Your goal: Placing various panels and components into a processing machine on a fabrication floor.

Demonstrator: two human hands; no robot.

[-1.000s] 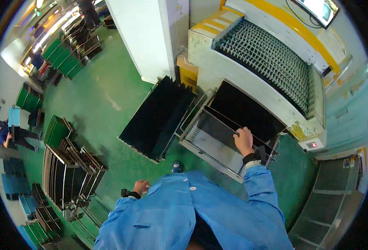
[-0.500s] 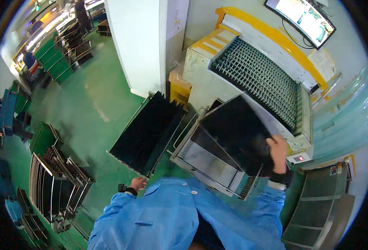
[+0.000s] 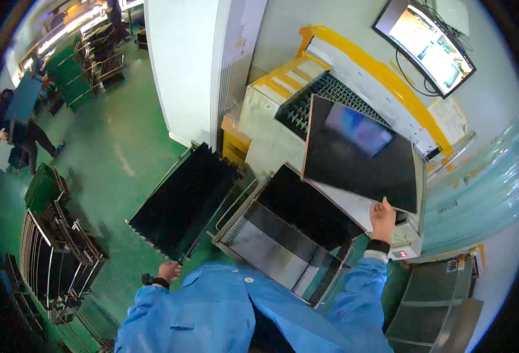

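My right hand point(image 3: 382, 220) grips the near edge of a flat, glossy black panel point(image 3: 353, 156). Tilted, the panel overlaps the roller bed point(image 3: 297, 112) of a pale machine, and light from above reflects in it. Below it stands a slotted metal rack point(image 3: 242, 215) holding several dark panels point(image 3: 309, 206) on edge. My left hand point(image 3: 169, 271) is closed at the near corner of a second rack, packed with black panels point(image 3: 186, 197); its fingers seem to hold the rack's frame.
A white pillar point(image 3: 186, 65) rises beyond the racks. A monitor point(image 3: 427, 44) hangs on the wall at upper right. More racks point(image 3: 59, 253) stand on the green floor at left, where a person point(image 3: 21, 120) carries a blue panel. Grey panels point(image 3: 430, 300) lean at lower right.
My right hand has lifted the panel from above the rack up and away onto the roller bed side. My left hand stays at the left rack's corner. The person at left has moved farther off.
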